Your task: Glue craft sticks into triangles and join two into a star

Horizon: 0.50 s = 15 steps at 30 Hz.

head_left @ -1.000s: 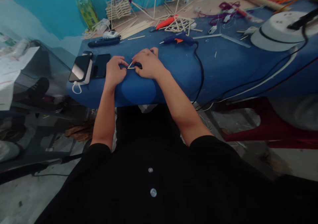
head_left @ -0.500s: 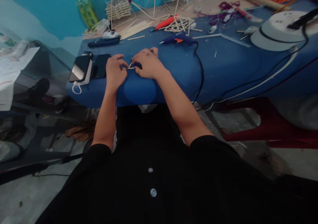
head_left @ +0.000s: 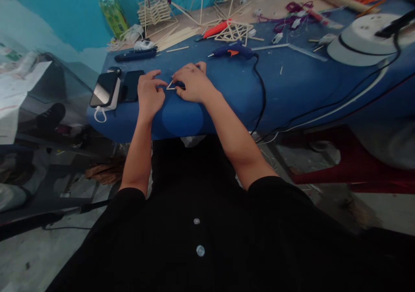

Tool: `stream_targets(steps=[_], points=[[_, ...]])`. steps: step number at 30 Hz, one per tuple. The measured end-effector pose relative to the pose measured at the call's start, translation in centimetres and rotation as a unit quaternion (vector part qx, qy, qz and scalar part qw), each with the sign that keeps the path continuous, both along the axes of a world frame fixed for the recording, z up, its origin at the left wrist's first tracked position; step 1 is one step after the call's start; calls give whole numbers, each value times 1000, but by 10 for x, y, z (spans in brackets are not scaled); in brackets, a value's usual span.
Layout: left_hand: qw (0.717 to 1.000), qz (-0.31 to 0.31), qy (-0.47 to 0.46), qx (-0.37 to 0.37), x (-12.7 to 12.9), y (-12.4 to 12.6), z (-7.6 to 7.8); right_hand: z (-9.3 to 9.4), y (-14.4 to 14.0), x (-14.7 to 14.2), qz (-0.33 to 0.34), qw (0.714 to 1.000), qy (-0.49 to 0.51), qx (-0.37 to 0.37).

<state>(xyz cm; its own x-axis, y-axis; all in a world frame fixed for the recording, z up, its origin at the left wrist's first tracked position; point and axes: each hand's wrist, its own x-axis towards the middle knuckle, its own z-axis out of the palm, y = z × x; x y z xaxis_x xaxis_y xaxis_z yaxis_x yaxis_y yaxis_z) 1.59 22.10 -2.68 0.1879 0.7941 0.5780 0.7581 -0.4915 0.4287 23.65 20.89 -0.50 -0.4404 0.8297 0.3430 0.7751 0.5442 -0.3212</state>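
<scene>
Two thin wooden sticks (head_left: 171, 88) meet in a pointed corner on the blue table, just beyond its front edge. Over their right part lies my right hand (head_left: 194, 82), curled with thumb and fingers pressing on the sticks, and it hides their far ends. At the pointed corner, my left hand (head_left: 151, 92) has its fingers apart. Its index fingertip is at or very near the tip, and the thumb is a little away. Beyond my right hand rests a blue glue gun (head_left: 234, 51) with an orange trigger, nozzle to the left.
Left of my hands are a phone (head_left: 132, 86) and a white box-like device (head_left: 106, 90). A dark blue cutter (head_left: 135, 55), loose sticks (head_left: 178, 37) and a stick frame (head_left: 235, 32) lie behind. A white cable reel (head_left: 363, 41) stands right; the glue gun's cord (head_left: 263, 89) hangs over the front edge.
My left hand has shifted slightly left, its thumb and index drawing back a little from the sticks' corner. My right hand and the sticks look unmoved.
</scene>
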Motion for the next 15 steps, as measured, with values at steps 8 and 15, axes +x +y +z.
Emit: stream_targets(steps=[8,15], points=[[999,-14,-13,-41,1,-2,4,3,-3,-2,-4,1000,20,-7],[1000,-8,2,-14,0,2,0,2,-3,-2,-7,1000,-6,6]])
